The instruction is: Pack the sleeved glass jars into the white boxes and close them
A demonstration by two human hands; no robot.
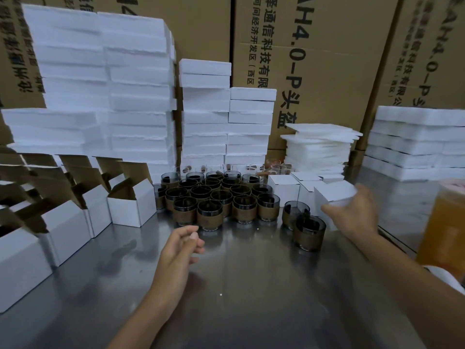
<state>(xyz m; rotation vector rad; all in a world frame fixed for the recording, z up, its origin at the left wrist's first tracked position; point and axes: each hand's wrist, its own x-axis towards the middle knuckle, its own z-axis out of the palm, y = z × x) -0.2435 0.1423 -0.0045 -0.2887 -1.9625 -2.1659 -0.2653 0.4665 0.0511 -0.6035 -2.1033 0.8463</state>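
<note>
Right hand [352,212] grips a white box [334,195] at centre right, a jar [310,233] upright just lower left of it; left hand [181,245], fingers [193,235] loosely curled and empty, lies farther off.

Brown cartons [314,59] stand behind a stack of white sheets [319,144].

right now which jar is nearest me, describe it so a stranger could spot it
On the steel table, a dense cluster of brown-sleeved glass jars stands mid-table. Right of it, by the right hand gripping a white box, two stray jars stand apart. The nearest jar is the front one of the two, closest to you.
</note>
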